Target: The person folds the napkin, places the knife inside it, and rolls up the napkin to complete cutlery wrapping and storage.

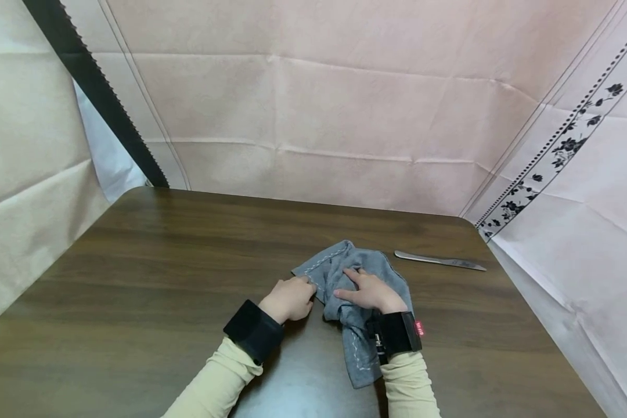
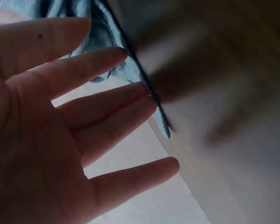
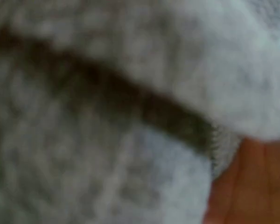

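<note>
A crumpled blue-grey cloth [image 1: 368, 261] with pale dashed stitching lies on the wooden table, one end trailing toward the front edge. On top of it rests my right hand [image 1: 370, 291], thumb and fingers spread over the folds. My left hand [image 1: 291, 298] is at the cloth's left edge, fingertips close to the border. In the left wrist view its fingers [image 2: 102, 116] are straight and fanned out, with the cloth [image 2: 98, 42] behind them. Blurred cloth folds [image 3: 98, 182] fill most of the right wrist view, with a bit of the right hand [image 3: 256, 182] at the lower right.
A silver table knife [image 1: 439, 260] lies flat beyond the cloth on the right. The brown wooden table [image 1: 162, 278] has rounded far corners. Pale fabric sheets [image 1: 313, 110] hang behind and beside it.
</note>
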`<control>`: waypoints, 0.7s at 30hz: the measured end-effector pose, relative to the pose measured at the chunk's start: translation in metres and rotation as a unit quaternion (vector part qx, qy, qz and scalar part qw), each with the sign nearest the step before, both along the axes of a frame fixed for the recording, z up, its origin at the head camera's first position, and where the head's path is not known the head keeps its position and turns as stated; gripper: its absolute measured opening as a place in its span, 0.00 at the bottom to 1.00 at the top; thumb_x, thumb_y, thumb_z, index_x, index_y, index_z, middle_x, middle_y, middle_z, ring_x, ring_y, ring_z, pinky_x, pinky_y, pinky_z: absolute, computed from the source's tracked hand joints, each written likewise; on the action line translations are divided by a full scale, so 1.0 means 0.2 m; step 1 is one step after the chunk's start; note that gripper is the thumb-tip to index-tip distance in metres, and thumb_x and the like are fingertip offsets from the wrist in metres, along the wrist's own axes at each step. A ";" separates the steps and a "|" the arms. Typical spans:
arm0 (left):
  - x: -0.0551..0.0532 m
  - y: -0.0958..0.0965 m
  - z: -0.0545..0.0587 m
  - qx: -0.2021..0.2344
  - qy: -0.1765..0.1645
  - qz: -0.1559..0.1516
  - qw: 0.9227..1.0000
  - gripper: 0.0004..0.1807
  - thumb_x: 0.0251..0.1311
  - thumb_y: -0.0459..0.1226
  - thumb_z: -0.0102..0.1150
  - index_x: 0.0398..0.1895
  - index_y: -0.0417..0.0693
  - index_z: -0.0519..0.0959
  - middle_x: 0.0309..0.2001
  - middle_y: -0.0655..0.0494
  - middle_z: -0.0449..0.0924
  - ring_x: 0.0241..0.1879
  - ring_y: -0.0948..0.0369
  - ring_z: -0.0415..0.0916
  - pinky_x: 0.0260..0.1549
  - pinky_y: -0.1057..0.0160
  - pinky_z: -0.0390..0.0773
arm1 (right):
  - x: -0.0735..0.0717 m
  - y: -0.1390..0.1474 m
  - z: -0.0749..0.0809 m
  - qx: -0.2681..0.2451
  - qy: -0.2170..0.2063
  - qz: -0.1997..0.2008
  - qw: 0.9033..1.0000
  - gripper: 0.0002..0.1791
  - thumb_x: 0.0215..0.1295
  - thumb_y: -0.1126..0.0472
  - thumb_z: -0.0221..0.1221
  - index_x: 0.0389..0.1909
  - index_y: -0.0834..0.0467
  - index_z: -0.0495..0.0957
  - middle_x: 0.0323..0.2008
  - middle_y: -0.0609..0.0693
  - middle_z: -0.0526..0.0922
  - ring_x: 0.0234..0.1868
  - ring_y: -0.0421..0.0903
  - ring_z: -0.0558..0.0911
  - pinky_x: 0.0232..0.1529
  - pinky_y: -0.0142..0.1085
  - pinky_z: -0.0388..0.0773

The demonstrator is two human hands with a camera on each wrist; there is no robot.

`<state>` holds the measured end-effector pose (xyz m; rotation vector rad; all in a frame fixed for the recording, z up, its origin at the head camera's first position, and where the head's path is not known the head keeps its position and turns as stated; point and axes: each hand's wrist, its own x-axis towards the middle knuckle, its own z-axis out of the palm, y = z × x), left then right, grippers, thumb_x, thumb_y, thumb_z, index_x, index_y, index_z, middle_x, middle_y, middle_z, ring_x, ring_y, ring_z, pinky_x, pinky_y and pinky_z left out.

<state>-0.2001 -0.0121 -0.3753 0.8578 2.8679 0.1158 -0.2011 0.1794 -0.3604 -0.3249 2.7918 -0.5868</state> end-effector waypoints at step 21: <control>-0.04 -0.04 0.01 -0.018 0.029 -0.025 0.999 0.13 0.58 0.39 0.54 0.46 0.56 0.80 0.44 0.54 0.75 0.43 0.55 0.74 0.36 0.51 0.75 | -0.02 0.26 0.05 -0.029 0.053 0.000 0.998 0.30 0.72 0.47 0.37 0.66 0.64 0.58 0.61 0.67 0.63 0.61 0.63 0.61 0.57 0.55 0.59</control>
